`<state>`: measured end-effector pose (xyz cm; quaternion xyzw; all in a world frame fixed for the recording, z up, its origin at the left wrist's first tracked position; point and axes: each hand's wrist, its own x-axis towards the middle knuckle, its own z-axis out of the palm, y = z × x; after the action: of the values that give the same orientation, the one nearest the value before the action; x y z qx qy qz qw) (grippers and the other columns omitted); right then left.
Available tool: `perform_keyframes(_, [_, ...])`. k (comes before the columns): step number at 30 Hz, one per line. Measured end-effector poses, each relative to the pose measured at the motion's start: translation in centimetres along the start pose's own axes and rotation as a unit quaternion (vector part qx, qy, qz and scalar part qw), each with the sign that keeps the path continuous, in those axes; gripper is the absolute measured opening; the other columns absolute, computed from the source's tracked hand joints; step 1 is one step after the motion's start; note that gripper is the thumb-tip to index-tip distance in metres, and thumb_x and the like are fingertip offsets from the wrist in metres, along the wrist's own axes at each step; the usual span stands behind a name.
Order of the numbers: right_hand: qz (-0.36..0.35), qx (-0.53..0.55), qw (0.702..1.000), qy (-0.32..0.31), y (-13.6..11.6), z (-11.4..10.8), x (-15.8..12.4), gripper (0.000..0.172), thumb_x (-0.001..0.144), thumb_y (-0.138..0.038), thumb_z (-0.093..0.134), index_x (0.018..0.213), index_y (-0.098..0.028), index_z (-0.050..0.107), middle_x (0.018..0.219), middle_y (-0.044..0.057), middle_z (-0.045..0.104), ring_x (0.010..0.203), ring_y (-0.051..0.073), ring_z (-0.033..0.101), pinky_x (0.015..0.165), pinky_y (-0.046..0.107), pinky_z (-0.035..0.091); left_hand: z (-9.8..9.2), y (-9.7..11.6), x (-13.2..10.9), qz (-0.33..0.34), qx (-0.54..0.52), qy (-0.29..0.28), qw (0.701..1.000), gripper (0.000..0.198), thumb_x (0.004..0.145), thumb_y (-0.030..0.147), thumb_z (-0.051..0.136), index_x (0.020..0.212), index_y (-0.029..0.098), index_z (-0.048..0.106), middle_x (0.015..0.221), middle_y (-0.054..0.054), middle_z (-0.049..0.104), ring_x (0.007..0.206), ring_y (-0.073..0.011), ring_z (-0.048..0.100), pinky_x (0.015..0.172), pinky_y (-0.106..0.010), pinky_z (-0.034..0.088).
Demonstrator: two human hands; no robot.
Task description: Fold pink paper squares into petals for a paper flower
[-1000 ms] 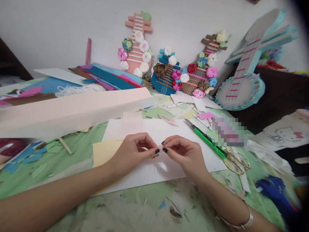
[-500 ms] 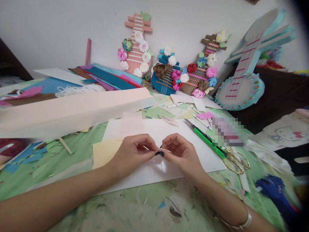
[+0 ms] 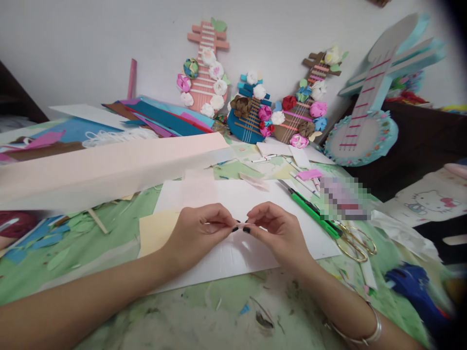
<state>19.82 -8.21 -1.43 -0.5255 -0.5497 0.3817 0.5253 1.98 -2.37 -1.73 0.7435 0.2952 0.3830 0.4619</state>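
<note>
My left hand point(image 3: 200, 232) and my right hand point(image 3: 278, 229) meet fingertip to fingertip just above a white sheet point(image 3: 251, 209) on the green table point(image 3: 109, 228). Both pinch a small pale pink paper strip point(image 3: 241, 225) between thumbs and fingers with dark nails. Most of the strip is hidden by the fingers. A silver bangle point(image 3: 359, 335) sits on my right wrist.
A long pale pink paper roll point(image 3: 109, 163) lies across the left. Green cutter point(image 3: 314, 214) and gold scissors point(image 3: 355, 243) lie right of the sheet. Several flower-covered paper guitars point(image 3: 251, 109) lean on the wall; a big blue one point(image 3: 368, 121) stands at right. Coloured sheets point(image 3: 164, 116) are stacked behind.
My fingers have shifted slightly on the small strip, the right hand's fingers closing in over it. Both hands stay in the same spot above the white sheet.
</note>
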Motion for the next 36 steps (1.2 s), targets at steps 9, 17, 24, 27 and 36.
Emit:
perform_keyframes(9, [-0.005, -0.006, 0.999, 0.034, 0.0, -0.6, 0.1, 0.017, 0.067, -0.015, 0.074, 0.078, -0.019, 0.062, 0.064, -0.002, 0.063, 0.064, 0.011, 0.060, 0.065, 0.025, 0.047, 0.1, -0.4, 0.1, 0.011, 0.006, -0.010, 1.000, 0.004, 0.078, 0.017, 0.062, 0.076, 0.017, 0.066, 0.076, 0.001, 0.070, 0.070, -0.0109, 0.066, 0.067, -0.018, 0.053])
perform_keyframes(17, [-0.009, 0.002, 1.000, 0.024, 0.3, -1.3, 0.3, 0.018, 0.074, -0.025, 0.069, 0.091, -0.019, 0.064, 0.081, 0.000, 0.059, 0.076, 0.012, 0.057, 0.069, 0.024, 0.047, -0.1, -0.9, 0.7, -0.054, -0.008, -0.027, 0.998, 0.004, 0.075, 0.017, 0.065, 0.076, 0.017, 0.061, 0.073, 0.003, 0.066, 0.070, -0.0097, 0.062, 0.063, -0.018, 0.048])
perform_keyframes(24, [0.048, -0.040, 0.998, -0.008, 0.6, -0.5, 0.3, 0.014, 0.072, -0.029, 0.069, 0.079, -0.017, 0.069, 0.072, 0.002, 0.066, 0.062, 0.012, 0.056, 0.056, 0.023, 0.043, 0.0, -0.5, 0.6, -0.133, -0.082, -0.058, 0.986, 0.011, 0.073, 0.018, 0.069, 0.078, 0.017, 0.059, 0.067, 0.002, 0.070, 0.065, -0.0102, 0.063, 0.062, -0.018, 0.048])
perform_keyframes(27, [0.055, -0.036, 0.998, 0.022, 0.6, -0.7, 0.4, 0.012, 0.069, -0.028, 0.071, 0.074, -0.017, 0.070, 0.064, 0.001, 0.066, 0.056, 0.010, 0.054, 0.051, 0.022, 0.039, -0.2, -0.2, 0.8, -0.156, -0.082, -0.054, 0.983, 0.009, 0.073, 0.019, 0.069, 0.076, 0.017, 0.060, 0.061, 0.003, 0.069, 0.060, -0.0086, 0.062, 0.058, -0.015, 0.046])
perform_keyframes(36, [0.076, 0.000, 0.993, 0.086, 0.6, -1.5, 1.1, 0.013, 0.065, -0.025, 0.070, 0.073, -0.015, 0.074, 0.052, 0.002, 0.065, 0.048, 0.011, 0.055, 0.050, 0.025, 0.046, -0.3, -1.2, 1.4, -0.205, -0.142, -0.023, 0.968, 0.011, 0.074, 0.015, 0.067, 0.085, 0.016, 0.064, 0.076, -0.002, 0.075, 0.070, -0.0115, 0.070, 0.062, -0.015, 0.052])
